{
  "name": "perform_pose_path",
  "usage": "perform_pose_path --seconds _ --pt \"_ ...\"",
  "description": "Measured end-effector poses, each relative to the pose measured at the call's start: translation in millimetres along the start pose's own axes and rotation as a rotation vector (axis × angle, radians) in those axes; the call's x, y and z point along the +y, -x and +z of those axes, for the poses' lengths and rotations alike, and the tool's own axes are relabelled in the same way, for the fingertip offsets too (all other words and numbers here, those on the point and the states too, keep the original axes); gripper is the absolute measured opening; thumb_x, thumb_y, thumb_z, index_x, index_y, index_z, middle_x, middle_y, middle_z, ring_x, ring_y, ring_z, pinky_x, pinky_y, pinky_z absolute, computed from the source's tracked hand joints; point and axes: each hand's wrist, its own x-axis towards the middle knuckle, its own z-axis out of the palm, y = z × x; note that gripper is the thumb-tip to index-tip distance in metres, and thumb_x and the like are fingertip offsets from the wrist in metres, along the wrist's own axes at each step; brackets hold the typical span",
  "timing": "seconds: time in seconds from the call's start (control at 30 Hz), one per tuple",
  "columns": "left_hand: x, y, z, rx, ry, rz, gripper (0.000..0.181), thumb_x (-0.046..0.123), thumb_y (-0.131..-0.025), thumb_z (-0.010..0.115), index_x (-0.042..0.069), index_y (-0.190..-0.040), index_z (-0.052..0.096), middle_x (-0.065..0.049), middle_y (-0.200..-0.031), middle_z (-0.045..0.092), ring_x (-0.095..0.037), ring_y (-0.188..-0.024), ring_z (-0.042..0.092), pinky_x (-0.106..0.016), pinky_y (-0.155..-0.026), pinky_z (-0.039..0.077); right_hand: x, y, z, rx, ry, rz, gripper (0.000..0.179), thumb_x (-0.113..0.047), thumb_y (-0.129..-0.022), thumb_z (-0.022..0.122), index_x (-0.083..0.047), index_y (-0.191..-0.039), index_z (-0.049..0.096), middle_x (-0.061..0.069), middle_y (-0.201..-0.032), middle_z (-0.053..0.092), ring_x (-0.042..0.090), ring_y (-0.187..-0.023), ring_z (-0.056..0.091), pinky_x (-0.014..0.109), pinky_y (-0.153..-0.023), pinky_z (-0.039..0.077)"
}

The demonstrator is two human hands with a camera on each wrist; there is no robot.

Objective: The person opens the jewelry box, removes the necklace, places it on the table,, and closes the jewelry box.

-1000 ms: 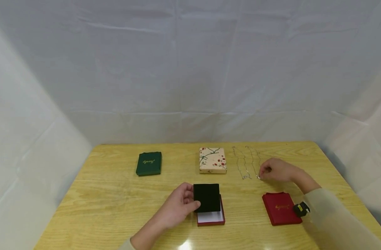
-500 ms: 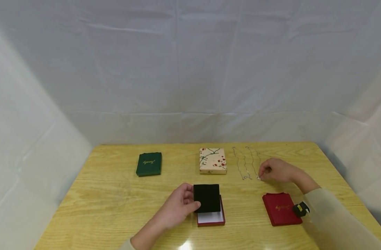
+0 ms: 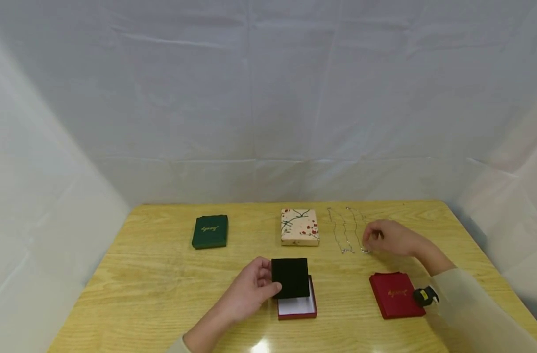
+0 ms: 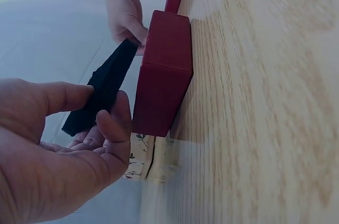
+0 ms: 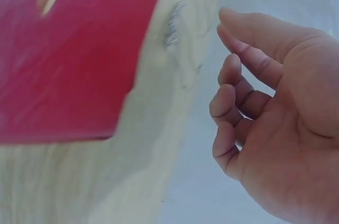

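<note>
My left hand (image 3: pixel 246 293) pinches a square black jewelry-box pad (image 3: pixel 289 278) between thumb and fingers. The pad is tilted over an open red box bottom (image 3: pixel 297 316) with a white inside, covering its far part in the head view. My right hand (image 3: pixel 393 237) hovers at the lower end of the right-hand silver necklace (image 3: pixel 364 251), fingers loosely curved. In the right wrist view a small gap shows between thumb and fingertips (image 5: pixel 228 15), with nothing in it. A second silver necklace (image 3: pixel 347 251) lies stretched out just to the left.
A red lid (image 3: pixel 396 294) with gold lettering lies under my right forearm, near the black wrist strap piece (image 3: pixel 425 296). A floral cream box (image 3: pixel 300 228) stands at the back middle and a green box (image 3: pixel 210 231) at the back left. White sheeting (image 3: pixel 251 122) surrounds the wooden table.
My right hand has risen slightly off the end of the right-hand necklace, which stays on the table. My left hand and the black pad have shifted only a little.
</note>
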Motion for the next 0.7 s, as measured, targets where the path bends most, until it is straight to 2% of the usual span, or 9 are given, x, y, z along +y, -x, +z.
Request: perform_pose_path --seconds 0.2,0.47,0.7 --pt "1.6 -0.1 -1.1 0.010 -0.004 -0.006 0.048 0.012 -0.100 0.073 -0.005 -0.138 0.049 -0.015 -0.124 0.067 -0.027 -0.114 0.060 -0.042 -0.091 0.056 -23 3.6 1 0.068 0.011 -0.069 0.018 -0.015 -0.102 0.073 -0.005 -0.116 0.069 -0.002 -0.097 0.059 0.016 -0.085 0.051 0.032 -0.071 0.046" --pt "3.4 -0.1 -1.2 0.001 -0.003 -0.009 0.047 0.012 -0.100 0.073 -0.005 -0.137 0.049 -0.015 -0.123 0.067 -0.028 -0.112 0.060 -0.042 -0.091 0.056 -63 10.5 17 0.133 -0.004 -0.130 0.029 -0.022 -0.102 0.074 -0.010 -0.127 0.066 -0.003 -0.112 0.063 0.020 -0.098 0.057 0.042 -0.083 0.052" --pt "6.7 0.5 -0.9 0.001 0.004 0.005 0.052 0.013 -0.100 0.074 -0.007 -0.140 0.048 -0.020 -0.132 0.065 -0.031 -0.118 0.060 -0.044 -0.094 0.056 -92 13.8 39 0.119 -0.044 -0.123 0.046 -0.027 -0.100 0.077 -0.015 -0.141 0.059 -0.005 -0.123 0.060 0.026 -0.108 0.057 0.044 -0.090 0.053"
